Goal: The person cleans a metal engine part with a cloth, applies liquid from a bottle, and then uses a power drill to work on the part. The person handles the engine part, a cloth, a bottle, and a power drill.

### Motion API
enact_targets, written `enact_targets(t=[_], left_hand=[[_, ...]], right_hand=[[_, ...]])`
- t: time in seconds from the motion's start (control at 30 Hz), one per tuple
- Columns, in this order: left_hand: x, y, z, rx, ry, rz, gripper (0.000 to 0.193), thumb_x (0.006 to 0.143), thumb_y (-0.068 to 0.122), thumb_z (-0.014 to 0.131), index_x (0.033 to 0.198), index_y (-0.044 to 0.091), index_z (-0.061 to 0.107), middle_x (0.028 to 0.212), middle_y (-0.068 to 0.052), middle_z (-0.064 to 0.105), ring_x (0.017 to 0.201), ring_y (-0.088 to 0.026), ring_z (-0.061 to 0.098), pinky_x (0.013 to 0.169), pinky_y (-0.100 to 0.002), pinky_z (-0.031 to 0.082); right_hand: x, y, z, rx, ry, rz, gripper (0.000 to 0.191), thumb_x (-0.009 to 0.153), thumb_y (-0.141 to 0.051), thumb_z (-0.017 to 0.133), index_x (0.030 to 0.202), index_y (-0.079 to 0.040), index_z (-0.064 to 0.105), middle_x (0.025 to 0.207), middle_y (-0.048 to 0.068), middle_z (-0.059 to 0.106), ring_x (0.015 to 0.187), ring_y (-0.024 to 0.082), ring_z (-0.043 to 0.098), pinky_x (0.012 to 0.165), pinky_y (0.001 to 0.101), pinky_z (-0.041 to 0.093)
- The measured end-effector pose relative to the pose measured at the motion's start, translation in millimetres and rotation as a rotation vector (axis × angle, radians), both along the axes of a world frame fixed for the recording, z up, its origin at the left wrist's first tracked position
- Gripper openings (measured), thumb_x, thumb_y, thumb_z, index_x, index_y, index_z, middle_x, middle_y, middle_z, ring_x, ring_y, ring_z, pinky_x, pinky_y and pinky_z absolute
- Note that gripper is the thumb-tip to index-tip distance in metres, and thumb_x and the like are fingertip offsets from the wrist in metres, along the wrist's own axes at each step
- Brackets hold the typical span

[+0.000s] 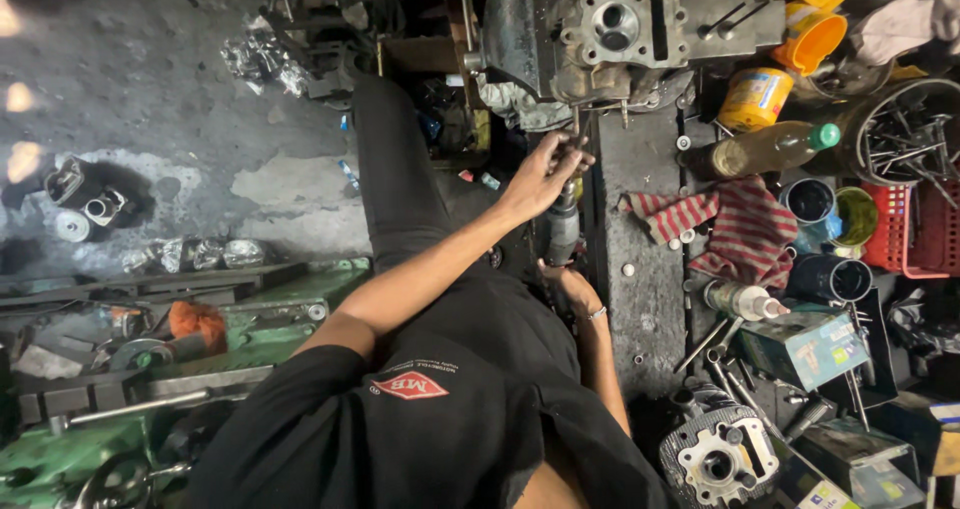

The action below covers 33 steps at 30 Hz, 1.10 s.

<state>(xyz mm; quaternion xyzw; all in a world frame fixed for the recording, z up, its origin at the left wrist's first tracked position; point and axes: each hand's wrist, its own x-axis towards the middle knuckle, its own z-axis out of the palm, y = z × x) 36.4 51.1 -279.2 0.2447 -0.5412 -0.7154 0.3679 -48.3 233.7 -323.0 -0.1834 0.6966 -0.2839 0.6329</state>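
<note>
My left hand grips the upper end of a grey cylindrical power tool, with its fingers up at the thin bit. The bit points toward a grey metal engine cylinder head held at the bench's far edge. My right hand, with a bracelet on its wrist, wraps the tool's lower end from below. The tool stands along the dark edge of the workbench. My black shirt hides what lies under the arms.
A second cylinder head lies at the lower right among loose sockets and rods. On the bench are a red striped rag, a green-capped bottle, yellow tins, cans and a red basket. A green machine stands on the left.
</note>
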Motion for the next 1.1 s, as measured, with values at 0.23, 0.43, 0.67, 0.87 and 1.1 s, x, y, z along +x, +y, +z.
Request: enact_targets(t=[0.23, 0.43, 0.67, 0.87, 1.1], left_hand=[[7.1, 1.3, 13.7, -0.020, -0.069, 0.032, 0.027, 0.107, 0.018, 0.056, 0.129, 0.003, 0.050, 0.112, -0.009, 0.073, 0.102, -0.015, 0.071, 0.091, -0.030, 0.057], [8.4, 3.8, 4.2, -0.089, -0.016, 0.069, 0.030, 0.107, 0.016, 0.058, 0.133, 0.002, 0.051, 0.112, -0.009, 0.071, 0.104, -0.014, 0.070, 0.092, -0.031, 0.057], [8.7, 2.6, -4.5, -0.053, -0.061, 0.088, 0.031, 0.107, 0.020, 0.058, 0.132, 0.001, 0.057, 0.116, -0.009, 0.073, 0.107, -0.014, 0.071, 0.094, -0.030, 0.056], [9.6, -0.6, 2.0, -0.067, -0.080, 0.025, 0.031, 0.108, 0.023, 0.056, 0.130, 0.001, 0.059, 0.119, -0.010, 0.073, 0.110, -0.016, 0.071, 0.098, -0.031, 0.056], [5.7, -3.7, 15.9, -0.019, -0.058, -0.098, 0.033, 0.111, 0.020, 0.043, 0.136, 0.003, 0.055, 0.117, -0.008, 0.073, 0.108, -0.015, 0.070, 0.093, -0.032, 0.058]], right_hand=[[-4.0, 6.3, -3.6, 0.051, -0.072, -0.054, 0.029, 0.093, -0.036, 0.074, 0.089, -0.007, 0.069, 0.078, -0.003, 0.060, 0.070, 0.011, 0.049, 0.065, 0.0302, 0.037], [-1.8, 5.8, -4.0, 0.115, -0.016, -0.054, 0.030, 0.091, -0.039, 0.074, 0.089, -0.009, 0.072, 0.077, -0.005, 0.061, 0.069, 0.009, 0.050, 0.065, 0.0282, 0.039], [-2.3, 2.6, -2.0, 0.012, -0.019, 0.002, 0.023, 0.090, -0.035, 0.073, 0.092, -0.012, 0.073, 0.082, -0.009, 0.063, 0.075, 0.005, 0.051, 0.070, 0.0239, 0.040], [-1.0, 1.6, -1.3, 0.031, -0.131, -0.039, 0.028, 0.094, -0.036, 0.070, 0.083, -0.011, 0.067, 0.074, -0.004, 0.059, 0.067, 0.011, 0.048, 0.064, 0.0291, 0.037], [0.5, 2.4, 4.1, 0.054, -0.094, -0.029, 0.031, 0.094, -0.036, 0.072, 0.079, -0.010, 0.064, 0.073, -0.003, 0.058, 0.065, 0.010, 0.049, 0.061, 0.0292, 0.037]])
